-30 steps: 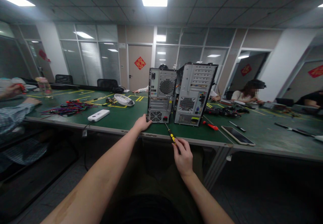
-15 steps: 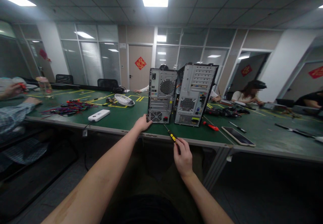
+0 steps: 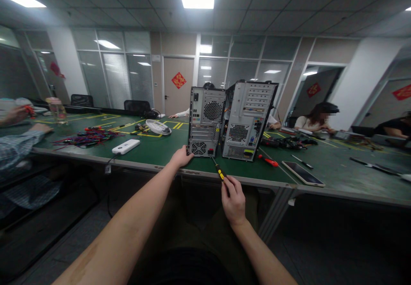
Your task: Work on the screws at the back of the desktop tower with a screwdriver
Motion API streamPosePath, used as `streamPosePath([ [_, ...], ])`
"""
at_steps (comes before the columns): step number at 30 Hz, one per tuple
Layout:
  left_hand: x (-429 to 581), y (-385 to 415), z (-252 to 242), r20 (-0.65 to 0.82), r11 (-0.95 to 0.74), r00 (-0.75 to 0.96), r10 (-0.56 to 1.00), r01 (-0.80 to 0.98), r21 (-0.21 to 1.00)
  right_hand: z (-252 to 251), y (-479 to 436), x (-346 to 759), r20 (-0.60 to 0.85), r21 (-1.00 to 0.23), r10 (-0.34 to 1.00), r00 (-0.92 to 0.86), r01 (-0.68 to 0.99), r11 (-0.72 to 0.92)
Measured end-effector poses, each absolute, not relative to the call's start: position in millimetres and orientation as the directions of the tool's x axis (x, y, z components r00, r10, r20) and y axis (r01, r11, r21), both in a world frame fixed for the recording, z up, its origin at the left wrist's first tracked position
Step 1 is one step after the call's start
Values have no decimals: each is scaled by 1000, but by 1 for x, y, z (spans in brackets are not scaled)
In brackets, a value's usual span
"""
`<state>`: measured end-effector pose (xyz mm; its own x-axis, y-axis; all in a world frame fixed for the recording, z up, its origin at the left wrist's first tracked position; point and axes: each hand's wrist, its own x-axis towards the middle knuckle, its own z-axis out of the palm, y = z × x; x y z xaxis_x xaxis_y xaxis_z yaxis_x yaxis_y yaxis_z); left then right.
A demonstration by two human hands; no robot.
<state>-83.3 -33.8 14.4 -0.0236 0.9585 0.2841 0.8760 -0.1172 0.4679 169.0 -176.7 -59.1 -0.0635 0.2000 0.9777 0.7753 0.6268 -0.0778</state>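
Since the earlier frames the screwdriver (image 3: 218,171) has swung only slightly: its tip sits a touch nearer the bottom corner of the left case (image 3: 206,121), while both hands stay put.

The left hand (image 3: 181,157) rests on the table (image 3: 154,153) edge with its fingers touching the lower left corner of the left case, loosely curled and holding nothing else. The right hand (image 3: 233,199) is just off the near edge of the table, closed around the black-and-yellow handle of the screwdriver, whose shaft slants up and away from it toward the base of the left case; I cannot tell whether the tip touches.

A second case (image 3: 248,120) stands upright just beside the first, beyond the right hand. To the right of that hand lie a red-handled tool (image 3: 268,160) and a phone (image 3: 302,172). Left of the left hand lies a white device (image 3: 125,146), and further off a heap of cables (image 3: 86,136) and a small fan (image 3: 157,127). A co-worker's sleeve (image 3: 14,151) lies on the table far to the left; other people sit across it.
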Motion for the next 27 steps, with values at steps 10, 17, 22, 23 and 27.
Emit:
streamPosePath([
  [10, -84, -32, 12, 291, -130, -16, 957, 870, 475, -62, -175, 170, 978, -87, 201, -57, 761, 643],
  [17, -84, -31, 13, 282, -121, -22, 959, 869, 480, -62, -175, 171, 975, -93, 212, -60, 760, 644],
  [22, -84, -33, 13, 278, -117, -24, 960, 870, 479, -62, -175, 170, 976, -98, 211, -55, 755, 648],
  [23, -84, -33, 14, 280, -118, -24, 960, 870, 479, -61, -176, 170, 976, -101, 213, -52, 756, 647],
  [27, -84, -34, 14, 283, -123, -20, 959, 870, 477, -61, -177, 170, 972, -107, 229, -57, 759, 642],
])
